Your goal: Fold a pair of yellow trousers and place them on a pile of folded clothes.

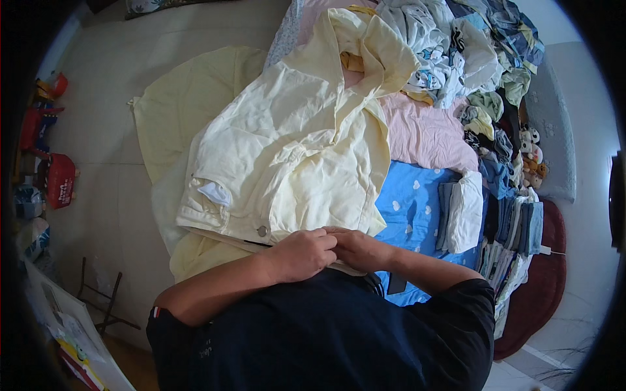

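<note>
A pair of pale cream-yellow trousers (280,150) lies spread in front of me, waistband toward my body and legs bunched at the far end. On the waistband is a round metal button (262,231); a bit of white pocket lining (214,193) shows at the left pocket. My left hand (303,253) and my right hand (357,249) meet at the right part of the waistband. Both are closed, their fingers gripping the trousers' edge, and the fingertips are partly hidden. Beneath the trousers, a paler yellow cloth (189,98) hangs over the left side.
To the right is a blue heart-patterned sheet (414,195) with folded white clothing (465,212) and stacked folded jeans (528,225). A pink garment (427,130) and a heap of loose clothes (450,52) lie farther off. Red bins (60,180) stand on the tiled floor at left.
</note>
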The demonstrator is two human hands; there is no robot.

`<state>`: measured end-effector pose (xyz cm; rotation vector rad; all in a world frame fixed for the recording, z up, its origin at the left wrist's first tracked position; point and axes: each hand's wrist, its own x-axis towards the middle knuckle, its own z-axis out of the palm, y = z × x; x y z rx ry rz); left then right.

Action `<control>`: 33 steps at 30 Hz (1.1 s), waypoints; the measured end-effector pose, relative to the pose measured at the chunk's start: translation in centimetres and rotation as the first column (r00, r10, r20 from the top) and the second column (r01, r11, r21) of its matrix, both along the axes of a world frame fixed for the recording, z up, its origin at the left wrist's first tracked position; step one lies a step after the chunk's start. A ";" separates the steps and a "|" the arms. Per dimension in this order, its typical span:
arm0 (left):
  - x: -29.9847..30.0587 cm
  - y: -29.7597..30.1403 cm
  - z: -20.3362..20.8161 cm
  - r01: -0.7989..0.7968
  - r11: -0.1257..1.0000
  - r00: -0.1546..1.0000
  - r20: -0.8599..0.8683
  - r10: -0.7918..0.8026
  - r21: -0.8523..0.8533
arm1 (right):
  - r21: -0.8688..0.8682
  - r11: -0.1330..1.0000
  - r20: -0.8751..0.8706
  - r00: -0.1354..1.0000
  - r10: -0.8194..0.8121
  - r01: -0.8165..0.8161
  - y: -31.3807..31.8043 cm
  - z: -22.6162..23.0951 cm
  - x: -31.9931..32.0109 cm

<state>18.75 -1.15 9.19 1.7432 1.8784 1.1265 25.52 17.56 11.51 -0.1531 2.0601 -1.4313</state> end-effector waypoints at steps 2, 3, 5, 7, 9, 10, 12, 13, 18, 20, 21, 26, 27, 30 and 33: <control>-0.2 0.1 0.0 0.018 1.000 0.999 0.038 -0.019 0.024 | -0.003 0.993 -0.093 0.989 0.115 -0.116 0.3 -2.0 -0.3; -0.2 0.1 0.0 0.037 0.998 0.995 0.086 -0.042 0.050 | 0.255 0.947 -0.178 0.953 0.246 -0.197 0.5 -2.9 0.0; -0.2 0.4 -0.3 0.038 0.997 0.990 0.132 -0.046 0.062 | 0.604 0.767 -0.197 0.891 0.409 -0.219 0.2 -4.1 0.2; -0.1 0.4 -0.6 0.036 0.997 0.983 0.178 -0.049 0.075 | 0.585 0.768 -0.127 0.905 0.406 -0.262 -0.3 -5.1 -0.9; 0.0 0.3 -0.8 0.027 0.995 0.971 0.236 -0.048 0.091 | 0.563 0.767 -0.057 0.912 0.406 -0.307 -1.1 -6.4 -1.7; 0.0 0.4 -1.1 0.026 0.996 0.972 0.229 -0.046 0.091 | 0.589 0.766 -0.066 0.929 0.364 -0.258 -1.4 -8.1 -1.7; 0.0 0.4 -1.5 0.048 0.996 0.966 0.248 -0.065 0.076 | 0.634 0.754 -0.106 0.947 0.304 -0.171 -1.9 -10.5 -1.7; 0.1 0.5 -1.6 0.041 0.997 0.967 0.247 -0.057 0.069 | 0.658 0.743 -0.138 0.949 0.283 -0.126 -1.9 -11.2 -1.6; 0.3 1.0 -1.7 0.060 0.989 0.975 0.207 -0.087 0.132 | 0.718 0.690 -0.326 0.920 0.216 0.092 -0.6 -13.6 -1.3; 0.9 0.6 -1.7 0.070 0.971 0.934 0.327 -0.144 0.229 | 0.715 0.674 -0.439 0.868 0.230 0.183 0.1 -14.0 -0.8; 0.9 0.2 -1.2 0.042 0.979 0.946 0.308 -0.103 0.200 | 0.716 0.662 -0.497 0.828 0.259 0.222 0.8 -14.1 -0.8; -3.2 -5.6 2.6 -0.364 0.908 0.916 0.254 0.310 0.206 | 0.761 0.556 -0.215 0.678 0.702 -0.334 2.0 -5.8 -0.4; -4.0 -7.7 2.5 -0.490 0.855 0.863 0.230 0.449 0.171 | 0.761 0.558 -0.218 0.679 0.701 -0.331 1.8 -3.8 -0.7; -5.9 -13.3 1.5 -0.803 0.596 0.597 0.050 0.801 0.035 | 0.561 0.772 0.025 0.938 0.347 -0.301 -0.2 3.5 -2.4; -6.0 -15.5 -1.8 -0.797 0.603 0.603 0.022 0.797 0.004 | 0.495 0.868 -0.475 0.826 0.302 -0.033 -3.6 5.7 -5.1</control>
